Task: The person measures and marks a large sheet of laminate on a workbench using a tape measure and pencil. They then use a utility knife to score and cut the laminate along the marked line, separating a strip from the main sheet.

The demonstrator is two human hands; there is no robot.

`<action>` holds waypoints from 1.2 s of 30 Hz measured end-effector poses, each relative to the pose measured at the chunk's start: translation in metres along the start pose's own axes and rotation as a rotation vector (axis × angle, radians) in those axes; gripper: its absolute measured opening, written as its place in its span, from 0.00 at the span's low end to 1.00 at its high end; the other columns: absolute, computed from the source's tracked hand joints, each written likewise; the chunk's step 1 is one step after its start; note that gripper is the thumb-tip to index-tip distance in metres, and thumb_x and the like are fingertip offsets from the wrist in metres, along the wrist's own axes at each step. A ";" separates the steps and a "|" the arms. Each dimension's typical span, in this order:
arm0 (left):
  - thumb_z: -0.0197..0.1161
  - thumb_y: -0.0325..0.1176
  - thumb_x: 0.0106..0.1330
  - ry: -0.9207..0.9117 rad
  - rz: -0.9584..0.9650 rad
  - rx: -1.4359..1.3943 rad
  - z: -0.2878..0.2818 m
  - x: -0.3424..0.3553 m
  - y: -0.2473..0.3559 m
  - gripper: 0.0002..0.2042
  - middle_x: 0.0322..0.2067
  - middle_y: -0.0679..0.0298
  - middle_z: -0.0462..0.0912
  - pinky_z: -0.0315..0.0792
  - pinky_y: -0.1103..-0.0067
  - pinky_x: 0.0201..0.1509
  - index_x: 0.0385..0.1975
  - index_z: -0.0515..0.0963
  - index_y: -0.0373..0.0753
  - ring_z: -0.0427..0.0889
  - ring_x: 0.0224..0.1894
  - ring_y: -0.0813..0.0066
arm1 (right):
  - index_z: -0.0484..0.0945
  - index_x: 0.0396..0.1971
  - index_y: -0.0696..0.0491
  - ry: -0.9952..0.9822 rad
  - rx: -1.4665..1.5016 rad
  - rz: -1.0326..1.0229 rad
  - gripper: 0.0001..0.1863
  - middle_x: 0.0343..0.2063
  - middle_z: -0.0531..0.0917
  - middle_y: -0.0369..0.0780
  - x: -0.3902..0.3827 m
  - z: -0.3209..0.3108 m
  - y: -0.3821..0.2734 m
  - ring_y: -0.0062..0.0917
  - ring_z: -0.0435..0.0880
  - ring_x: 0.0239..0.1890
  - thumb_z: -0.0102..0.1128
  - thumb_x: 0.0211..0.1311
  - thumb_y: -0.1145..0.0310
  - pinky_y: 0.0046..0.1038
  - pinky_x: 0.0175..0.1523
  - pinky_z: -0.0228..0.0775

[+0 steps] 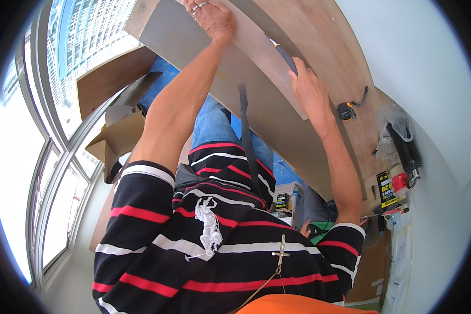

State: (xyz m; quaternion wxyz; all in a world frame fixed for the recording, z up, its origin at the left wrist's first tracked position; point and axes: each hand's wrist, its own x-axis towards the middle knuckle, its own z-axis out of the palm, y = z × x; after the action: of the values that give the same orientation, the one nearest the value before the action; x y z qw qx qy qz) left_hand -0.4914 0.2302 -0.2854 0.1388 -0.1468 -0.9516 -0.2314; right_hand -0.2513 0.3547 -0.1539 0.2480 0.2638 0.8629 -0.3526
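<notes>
My right hand (310, 90) grips a cutter knife (286, 57) with a dark handle and an orange accent. Its thin metal tip points up and left, at the edge of a long pale strip (264, 63). Farther up, my left hand (214, 21), with rings on it, lies on the strip's far part, its fingers spread and partly cut off by the picture's top edge. Under the strip is a large grey-brown sheet (193, 39), lying over a wooden board (303, 26).
Right of my right hand lies a tape measure (345, 110). Beyond it are a plastic bag (400, 118), a dark heat-gun-like tool (404, 146) and a yellow-black package (386, 187). An opened cardboard box (121, 133) and a brown panel (112, 76) stand by the windows at left.
</notes>
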 end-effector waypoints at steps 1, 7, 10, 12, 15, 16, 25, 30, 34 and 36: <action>0.49 0.28 0.68 0.000 -0.009 0.000 0.000 0.000 0.000 0.16 0.60 0.38 0.69 0.56 0.57 0.73 0.53 0.71 0.27 0.63 0.67 0.41 | 0.66 0.61 0.51 -0.006 -0.002 0.014 0.21 0.33 0.82 0.51 -0.006 0.000 0.003 0.47 0.85 0.35 0.51 0.73 0.59 0.46 0.39 0.77; 0.48 0.27 0.69 0.015 0.034 0.032 0.003 -0.001 -0.004 0.15 0.59 0.39 0.69 0.56 0.58 0.73 0.52 0.72 0.27 0.63 0.67 0.43 | 0.65 0.62 0.49 -0.025 -0.020 0.067 0.22 0.34 0.81 0.50 -0.036 0.000 0.022 0.46 0.84 0.36 0.53 0.72 0.60 0.45 0.39 0.77; 0.48 0.26 0.69 0.037 0.042 0.030 0.006 -0.002 -0.006 0.15 0.58 0.39 0.69 0.56 0.58 0.73 0.51 0.72 0.27 0.64 0.66 0.43 | 0.65 0.62 0.49 -0.020 -0.032 0.078 0.22 0.34 0.81 0.50 -0.048 0.002 0.031 0.46 0.84 0.36 0.53 0.72 0.61 0.46 0.39 0.77; 0.48 0.26 0.69 0.036 0.007 0.010 0.008 -0.002 -0.006 0.14 0.57 0.39 0.70 0.56 0.58 0.73 0.51 0.72 0.27 0.64 0.66 0.43 | 0.65 0.62 0.48 -0.014 -0.035 0.084 0.22 0.33 0.81 0.50 -0.056 0.003 0.036 0.47 0.84 0.36 0.53 0.72 0.61 0.46 0.39 0.77; 0.48 0.25 0.68 0.042 0.073 0.041 0.008 -0.001 -0.008 0.15 0.58 0.38 0.69 0.57 0.58 0.72 0.51 0.71 0.28 0.64 0.65 0.42 | 0.64 0.63 0.47 -0.039 0.024 0.129 0.21 0.36 0.81 0.53 -0.068 0.003 0.044 0.53 0.82 0.39 0.50 0.74 0.61 0.49 0.42 0.73; 0.48 0.25 0.68 0.040 0.076 0.029 0.007 -0.001 -0.008 0.14 0.58 0.38 0.69 0.57 0.58 0.72 0.51 0.71 0.28 0.64 0.65 0.42 | 0.64 0.62 0.47 -0.033 0.007 0.125 0.21 0.35 0.81 0.52 -0.072 0.003 0.047 0.51 0.82 0.39 0.51 0.73 0.61 0.48 0.41 0.74; 0.48 0.25 0.67 0.045 0.051 0.007 0.009 -0.002 -0.009 0.14 0.58 0.38 0.69 0.57 0.58 0.71 0.52 0.70 0.28 0.64 0.65 0.41 | 0.64 0.63 0.45 -0.050 -0.014 0.188 0.22 0.37 0.80 0.48 -0.102 0.006 0.068 0.47 0.83 0.40 0.52 0.72 0.61 0.46 0.42 0.76; 0.49 0.25 0.68 0.028 0.064 0.020 0.009 -0.002 -0.013 0.15 0.59 0.38 0.68 0.57 0.58 0.71 0.52 0.70 0.28 0.64 0.65 0.42 | 0.64 0.64 0.44 -0.062 -0.028 0.224 0.23 0.39 0.80 0.48 -0.120 0.009 0.080 0.46 0.83 0.40 0.52 0.73 0.61 0.46 0.42 0.76; 0.48 0.26 0.68 0.016 0.034 0.033 0.010 -0.002 -0.014 0.15 0.59 0.38 0.68 0.56 0.58 0.72 0.52 0.71 0.28 0.64 0.66 0.42 | 0.63 0.65 0.44 -0.077 -0.037 0.252 0.23 0.39 0.80 0.49 -0.133 0.011 0.091 0.46 0.83 0.41 0.51 0.73 0.60 0.46 0.42 0.76; 0.48 0.26 0.68 0.007 0.012 0.023 0.009 -0.002 -0.015 0.15 0.59 0.38 0.68 0.56 0.58 0.72 0.52 0.71 0.28 0.63 0.66 0.42 | 0.63 0.65 0.43 -0.073 -0.037 0.262 0.23 0.39 0.80 0.49 -0.141 0.013 0.096 0.46 0.83 0.41 0.50 0.73 0.60 0.46 0.42 0.76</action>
State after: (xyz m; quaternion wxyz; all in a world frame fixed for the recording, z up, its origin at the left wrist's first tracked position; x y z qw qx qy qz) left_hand -0.4960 0.2216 -0.3000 0.1452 -0.1500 -0.9528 -0.2203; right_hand -0.0836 0.3641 -0.1214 0.3278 0.3566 0.8179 -0.3105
